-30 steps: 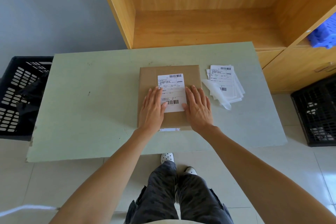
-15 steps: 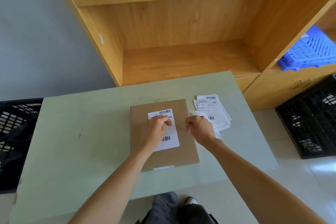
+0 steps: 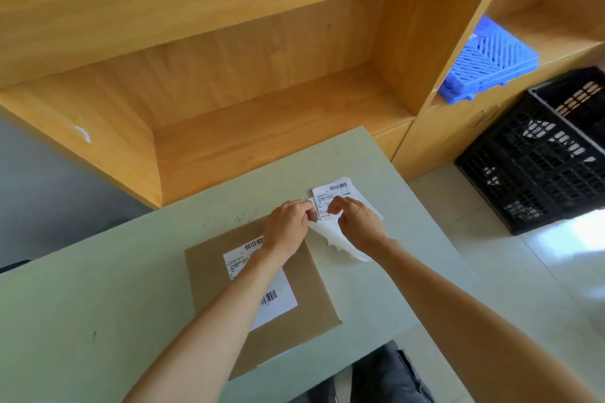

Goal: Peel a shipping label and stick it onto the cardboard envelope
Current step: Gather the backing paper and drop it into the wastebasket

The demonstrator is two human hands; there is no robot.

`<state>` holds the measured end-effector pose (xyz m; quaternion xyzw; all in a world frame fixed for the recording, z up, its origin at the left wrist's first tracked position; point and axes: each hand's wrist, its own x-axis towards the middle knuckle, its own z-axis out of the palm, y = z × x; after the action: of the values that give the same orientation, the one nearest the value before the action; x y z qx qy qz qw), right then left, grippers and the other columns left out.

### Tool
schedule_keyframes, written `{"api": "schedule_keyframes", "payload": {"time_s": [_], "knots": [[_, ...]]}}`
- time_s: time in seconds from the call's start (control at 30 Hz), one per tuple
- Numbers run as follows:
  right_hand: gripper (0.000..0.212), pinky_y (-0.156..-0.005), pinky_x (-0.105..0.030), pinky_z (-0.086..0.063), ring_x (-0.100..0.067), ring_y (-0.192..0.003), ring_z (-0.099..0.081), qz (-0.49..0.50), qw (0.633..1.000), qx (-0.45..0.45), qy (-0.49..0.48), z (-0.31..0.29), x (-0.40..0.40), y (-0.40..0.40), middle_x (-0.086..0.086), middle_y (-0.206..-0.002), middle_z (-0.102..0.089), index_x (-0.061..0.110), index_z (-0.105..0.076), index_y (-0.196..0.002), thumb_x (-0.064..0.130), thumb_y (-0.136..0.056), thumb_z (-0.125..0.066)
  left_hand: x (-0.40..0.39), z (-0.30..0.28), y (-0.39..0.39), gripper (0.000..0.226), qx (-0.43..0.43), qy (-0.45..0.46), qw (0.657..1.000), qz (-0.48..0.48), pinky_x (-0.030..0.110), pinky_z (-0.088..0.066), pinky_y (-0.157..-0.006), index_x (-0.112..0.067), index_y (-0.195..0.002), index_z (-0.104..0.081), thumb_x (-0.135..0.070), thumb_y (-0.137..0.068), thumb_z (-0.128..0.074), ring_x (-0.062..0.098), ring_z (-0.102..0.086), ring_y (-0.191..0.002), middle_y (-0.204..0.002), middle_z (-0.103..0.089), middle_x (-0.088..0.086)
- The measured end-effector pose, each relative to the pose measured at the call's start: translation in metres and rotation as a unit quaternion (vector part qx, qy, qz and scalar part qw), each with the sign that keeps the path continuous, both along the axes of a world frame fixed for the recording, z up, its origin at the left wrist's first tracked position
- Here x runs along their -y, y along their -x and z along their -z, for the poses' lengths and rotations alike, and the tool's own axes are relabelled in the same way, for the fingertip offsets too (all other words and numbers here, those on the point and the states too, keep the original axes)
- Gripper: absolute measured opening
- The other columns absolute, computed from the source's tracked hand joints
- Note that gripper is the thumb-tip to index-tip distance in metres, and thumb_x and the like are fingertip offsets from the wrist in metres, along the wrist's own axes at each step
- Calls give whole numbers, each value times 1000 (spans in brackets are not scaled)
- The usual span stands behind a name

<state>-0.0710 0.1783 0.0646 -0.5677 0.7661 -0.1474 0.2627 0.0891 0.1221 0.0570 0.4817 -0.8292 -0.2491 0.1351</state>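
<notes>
A brown cardboard envelope (image 3: 314,301) lies flat on the pale green table (image 3: 98,298), with a white shipping label (image 3: 281,298) stuck on its face; my left forearm crosses over that label. Beyond the envelope's far right corner lies a small stack of shipping labels (image 3: 340,193). My left hand (image 3: 288,226) pinches the left edge of the top sheet. My right hand (image 3: 357,219) pinches it from the right. A curled white backing sheet (image 3: 334,239) lies under my hands, toward me from the stack.
A wooden shelf unit (image 3: 262,91) stands right behind the table. A blue plastic crate piece (image 3: 487,62) sits in its right compartment. A black plastic crate (image 3: 540,154) stands on the tiled floor to the right. My legs show below the table's near edge.
Both hands left the label on the envelope and moved right and away to the label stack, where they now pinch the top sheet. The camera tilted up, showing more shelf.
</notes>
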Motion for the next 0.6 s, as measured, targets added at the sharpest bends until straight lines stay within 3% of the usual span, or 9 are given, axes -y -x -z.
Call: {"api": "schedule_keyframes", "payload": {"time_s": [0.17,0.3,0.4,0.47,0.6], "knots": [[38,-83,-35,-49,-21,-121,-53,-50,997,17,-57,25,-3,20,5,-130,-59,29,-69,-103,2,-86,-49,14,19,36,34,57,24,996,62,31,-45,-73,-19,-94,-71,5,-84,-49,24,-60,-96,-104,-73,-1],[38,-98,-33,-41,-21,-130,-44,-92,988,15,-123,50,-19,24,5,-141,-50,35,-72,-111,8,-90,-54,16,37,55,42,138,-2,984,113,32,-33,-101,-23,-117,-62,1,-85,-52,21,-49,-121,-128,-63,-3],[40,-102,-35,-39,-21,-137,-38,-95,985,24,-141,62,-27,31,4,-150,-43,33,-67,-123,11,-92,-53,14,48,64,52,243,-18,957,159,37,-23,-110,-24,-133,-50,-4,-85,-56,25,-39,-130,-137,-52,2],[42,-100,-34,-41,-21,-137,-39,-92,986,29,-136,64,-30,35,5,-151,-43,32,-65,-127,11,-93,-54,11,55,67,52,283,-24,944,169,39,-25,-109,-24,-130,-49,-3,-84,-58,27,-39,-128,-134,-51,3],[40,-92,-33,-45,-22,-127,-50,-74,991,34,-102,66,-32,46,6,-140,-56,28,-67,-121,7,-90,-54,5,65,72,28,263,-8,954,143,37,-28,-104,-24,-113,-55,-15,-87,-61,23,-44,-120,-124,-54,0]]}}
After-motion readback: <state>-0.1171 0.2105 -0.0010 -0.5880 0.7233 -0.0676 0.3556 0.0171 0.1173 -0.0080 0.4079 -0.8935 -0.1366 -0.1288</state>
